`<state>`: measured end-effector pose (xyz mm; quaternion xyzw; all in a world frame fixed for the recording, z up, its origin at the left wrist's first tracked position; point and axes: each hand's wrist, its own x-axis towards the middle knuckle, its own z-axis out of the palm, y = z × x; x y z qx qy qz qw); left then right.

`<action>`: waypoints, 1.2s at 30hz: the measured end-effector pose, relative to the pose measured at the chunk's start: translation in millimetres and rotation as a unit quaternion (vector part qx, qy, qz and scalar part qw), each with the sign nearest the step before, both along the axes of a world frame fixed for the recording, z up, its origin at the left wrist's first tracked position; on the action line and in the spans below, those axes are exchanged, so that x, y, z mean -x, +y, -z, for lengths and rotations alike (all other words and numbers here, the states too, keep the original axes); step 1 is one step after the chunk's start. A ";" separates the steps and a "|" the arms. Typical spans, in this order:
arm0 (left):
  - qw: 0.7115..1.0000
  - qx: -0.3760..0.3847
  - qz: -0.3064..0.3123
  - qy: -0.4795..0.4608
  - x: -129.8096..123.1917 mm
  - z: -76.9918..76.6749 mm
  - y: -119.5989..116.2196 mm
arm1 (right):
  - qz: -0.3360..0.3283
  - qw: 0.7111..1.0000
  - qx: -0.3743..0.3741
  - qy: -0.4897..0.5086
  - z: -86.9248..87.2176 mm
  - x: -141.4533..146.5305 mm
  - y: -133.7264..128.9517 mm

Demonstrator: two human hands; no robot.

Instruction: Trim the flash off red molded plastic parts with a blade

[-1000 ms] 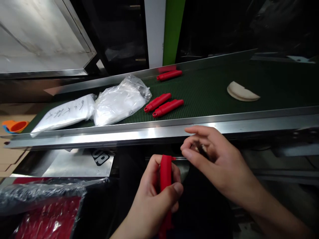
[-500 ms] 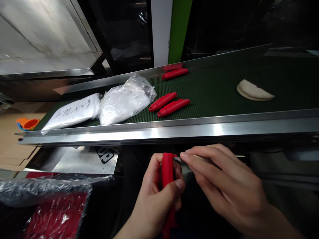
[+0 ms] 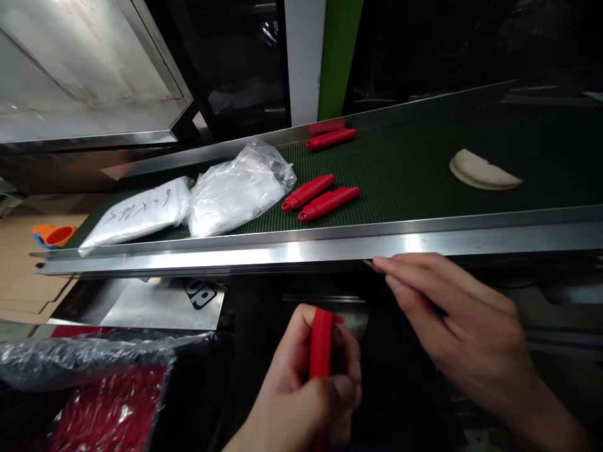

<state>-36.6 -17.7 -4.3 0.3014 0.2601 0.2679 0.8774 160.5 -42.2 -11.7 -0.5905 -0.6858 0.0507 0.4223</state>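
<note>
My left hand [image 3: 306,389] is wrapped round a long red plastic part [image 3: 321,345] held roughly upright below the conveyor's edge, a small red bit sticking out at its top right. Up and to the right, my right hand [image 3: 452,307] pinches a thin, dark-tipped tool [image 3: 371,265] near the metal rail, apart from the red part. Most of the tool is hidden by the fingers. Two red parts [image 3: 328,203] lie side by side on the green belt, and another red part [image 3: 331,139] rests by the far rail.
On the belt [image 3: 400,169] are two clear bags of white material [image 3: 235,191] and a beige half-round pad [image 3: 485,171]. A plastic-lined box [image 3: 108,402] with red parts stands lower left. Orange and blue rings [image 3: 59,235] lie on cardboard at left.
My right hand has moved up and to the right with the tool, away from the red part. My left hand has lowered slightly and shifted right, still holding its part.
</note>
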 end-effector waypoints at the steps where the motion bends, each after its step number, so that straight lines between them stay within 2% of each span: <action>1: 1.000 0.000 -0.008 0.003 -1.0 0.2 0.4 | -0.026 1.000 0.014 0.006 -2.1 2.2 -2.2; 3: 1.000 0.003 -0.018 0.000 -3.1 1.3 2.3 | -0.081 0.997 0.018 0.004 -7.3 9.3 -7.6; 5: 0.999 0.014 -0.021 -0.023 -4.5 2.3 4.7 | -0.107 0.994 0.008 0.006 -11.5 16.4 -12.0; 12: 0.995 0.057 0.049 -0.069 -1.5 2.5 4.3 | -0.113 0.993 -0.001 0.017 -11.8 20.2 -10.7; 19: 0.991 0.067 0.043 -0.105 -2.0 9.2 4.1 | -0.115 0.993 -0.015 0.014 -9.2 22.9 -12.0; 21: 0.991 0.059 0.041 -0.117 -0.6 11.4 4.5 | -0.104 0.994 -0.032 -0.006 -5.6 22.3 -11.9; 24: 0.990 0.048 0.058 -0.122 3.0 9.9 1.8 | -0.048 0.996 -0.055 -0.046 -0.1 17.2 -8.3; 27: 0.985 0.068 0.057 -0.151 4.6 7.2 -3.2 | -0.008 0.998 -0.050 -0.037 -1.0 10.5 -5.1; 30: 0.971 0.114 0.027 -0.209 3.3 12.0 -5.4 | -0.060 0.997 -0.038 -0.017 -8.6 7.3 -6.7; 32: 0.959 0.136 0.040 -0.244 3.7 19.1 -5.7 | -0.112 0.993 -0.024 -0.021 -14.0 6.7 -9.2; 34: 0.955 0.159 0.062 -0.242 6.7 25.1 -6.9 | -0.145 0.988 -0.018 -0.048 -17.4 5.9 -10.8; 36: 0.955 0.202 0.052 -0.210 12.0 26.7 -9.5 | -0.161 0.983 -0.027 -0.083 -18.5 4.3 -10.4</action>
